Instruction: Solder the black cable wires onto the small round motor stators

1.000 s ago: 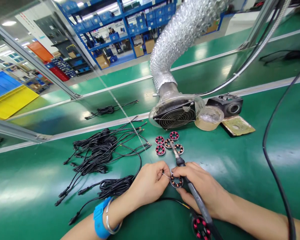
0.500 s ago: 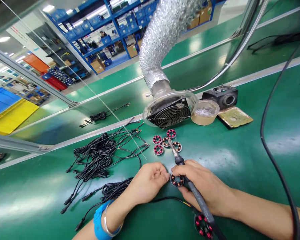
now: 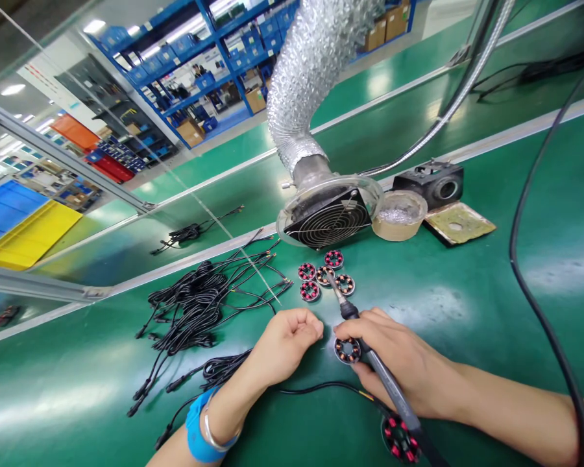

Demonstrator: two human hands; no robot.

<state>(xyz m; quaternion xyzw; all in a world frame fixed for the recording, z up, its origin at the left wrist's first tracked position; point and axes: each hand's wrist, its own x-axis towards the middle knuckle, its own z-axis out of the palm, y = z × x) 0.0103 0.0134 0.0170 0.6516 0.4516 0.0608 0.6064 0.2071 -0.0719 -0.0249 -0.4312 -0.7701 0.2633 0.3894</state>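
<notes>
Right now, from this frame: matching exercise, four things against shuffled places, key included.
1. Dark-grey pen-shaped soldering iron
2. Blue plastic wristband
3. Silver crinkled foil duct
4. Tangled black cables

A. Rising from the black round-grilled fan
B. Around the wrist of the left hand
C. Heaped on the green bench
D. Held in the right hand

Pairs: 1-D, 2-B, 3-A, 4-C
</notes>
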